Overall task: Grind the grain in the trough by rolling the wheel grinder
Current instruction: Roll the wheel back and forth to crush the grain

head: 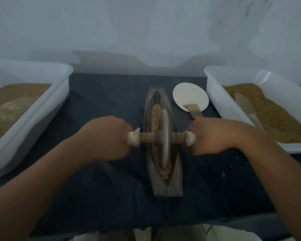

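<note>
On the dark cloth (94, 188) the wheel (163, 134), judged heavy and rigid, was stood on the grain (155, 110) in the trough (165, 186), its axle (147, 138) ends gripped tightly by left hand (109, 138) and right hand (210, 136).

1 head-worn view, forward and down, close above the trough (167, 186).

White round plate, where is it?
In the head view, the white plate lies on the dark cloth right of the trough, beside the right tub, just beyond the right hand.
</note>
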A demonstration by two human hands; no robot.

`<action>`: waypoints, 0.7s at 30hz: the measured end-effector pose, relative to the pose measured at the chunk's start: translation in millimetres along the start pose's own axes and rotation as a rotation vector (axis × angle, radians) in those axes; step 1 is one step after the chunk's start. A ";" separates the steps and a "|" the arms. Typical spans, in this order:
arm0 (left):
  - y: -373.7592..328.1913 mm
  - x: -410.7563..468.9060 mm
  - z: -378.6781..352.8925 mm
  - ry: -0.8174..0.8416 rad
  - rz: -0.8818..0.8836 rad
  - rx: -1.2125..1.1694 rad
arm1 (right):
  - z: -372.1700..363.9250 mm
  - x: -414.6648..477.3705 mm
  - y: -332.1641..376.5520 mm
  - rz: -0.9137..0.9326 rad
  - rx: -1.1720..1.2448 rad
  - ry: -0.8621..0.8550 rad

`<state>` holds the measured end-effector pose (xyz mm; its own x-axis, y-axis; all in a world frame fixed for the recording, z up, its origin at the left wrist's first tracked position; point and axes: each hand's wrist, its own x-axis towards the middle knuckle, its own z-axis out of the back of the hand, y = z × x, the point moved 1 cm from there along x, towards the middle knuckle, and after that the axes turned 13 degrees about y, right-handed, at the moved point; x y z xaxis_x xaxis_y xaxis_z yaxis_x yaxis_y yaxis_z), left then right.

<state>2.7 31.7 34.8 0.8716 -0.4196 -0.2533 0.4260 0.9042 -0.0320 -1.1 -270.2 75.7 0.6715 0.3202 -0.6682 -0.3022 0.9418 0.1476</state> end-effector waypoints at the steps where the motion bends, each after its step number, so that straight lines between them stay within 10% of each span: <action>1: -0.4 3.9 -0.9 -0.007 0.031 0.005 | -0.5 8.1 -3.4 -0.030 -0.050 -0.062; 8: 11.4 86.3 39.0 -0.145 0.268 -0.010 | 41.9 82.0 -16.9 -0.250 -0.282 -0.754; 21: 2.6 20.8 0.2 -0.067 0.149 0.006 | 2.4 28.0 -12.9 -0.038 -0.231 -0.519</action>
<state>22.0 25.3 29.6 0.9393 -0.2857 -0.1901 0.2923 0.9563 0.0070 23.3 -273.2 56.9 0.9117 0.3498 -0.2154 -0.3721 0.9253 -0.0724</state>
